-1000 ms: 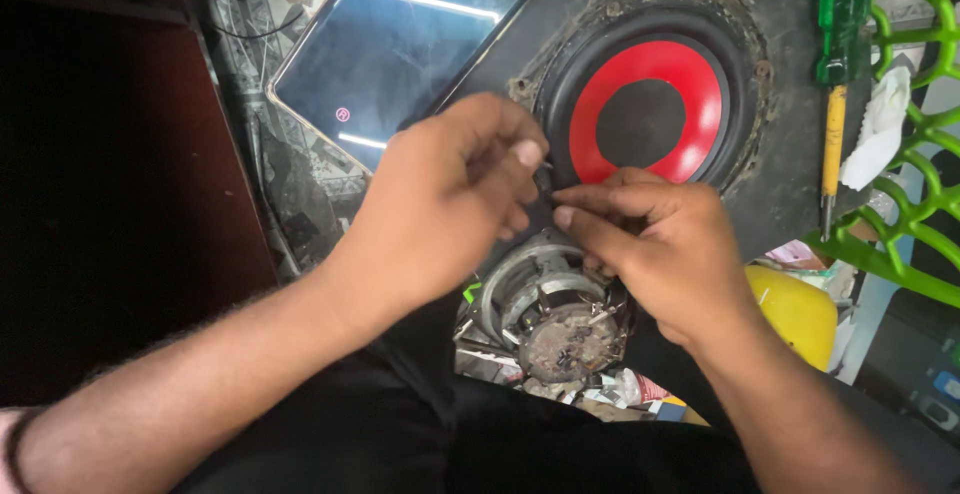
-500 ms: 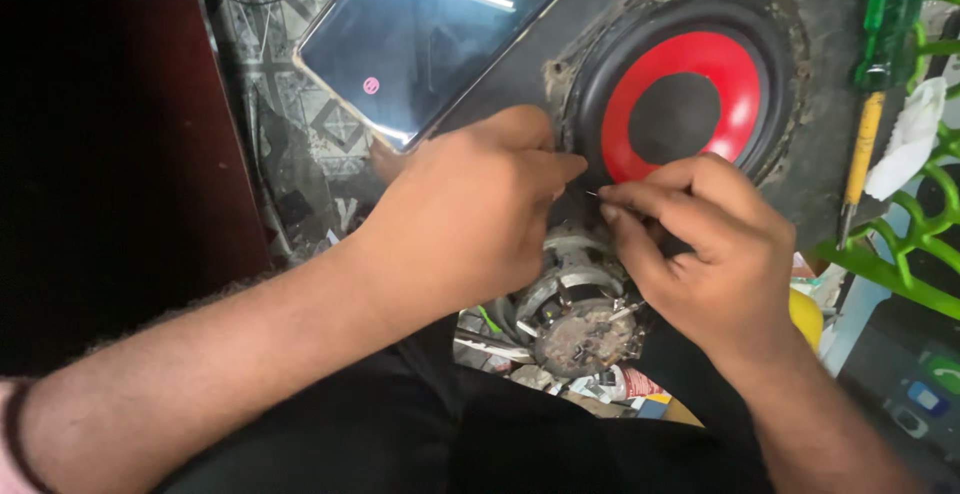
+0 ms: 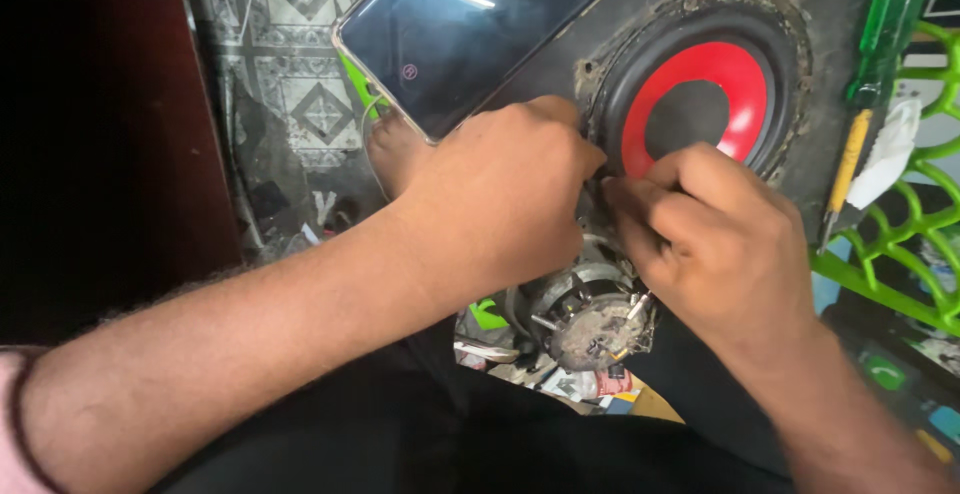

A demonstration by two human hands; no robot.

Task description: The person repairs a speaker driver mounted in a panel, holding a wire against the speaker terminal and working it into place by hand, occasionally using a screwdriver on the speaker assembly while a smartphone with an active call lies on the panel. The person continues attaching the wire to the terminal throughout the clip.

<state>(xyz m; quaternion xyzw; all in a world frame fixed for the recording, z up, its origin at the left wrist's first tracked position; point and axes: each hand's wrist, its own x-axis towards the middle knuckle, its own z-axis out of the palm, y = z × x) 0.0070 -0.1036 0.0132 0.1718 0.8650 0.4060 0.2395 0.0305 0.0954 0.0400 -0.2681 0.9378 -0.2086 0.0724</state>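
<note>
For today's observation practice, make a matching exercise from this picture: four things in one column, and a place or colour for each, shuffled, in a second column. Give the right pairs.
Things:
1. phone
2. speaker
3. screwdriver
4. motor

Descriptions:
A. green handle, at the right edge
B. red ring around a dark centre
C. dark glossy screen, at the top, left of the speaker
D. grey, dusty metal, just below the two hands

Pairs: 1-C, 2-B, 3-A, 4-D

The left hand and right hand meet between the speaker and the motor.
</note>
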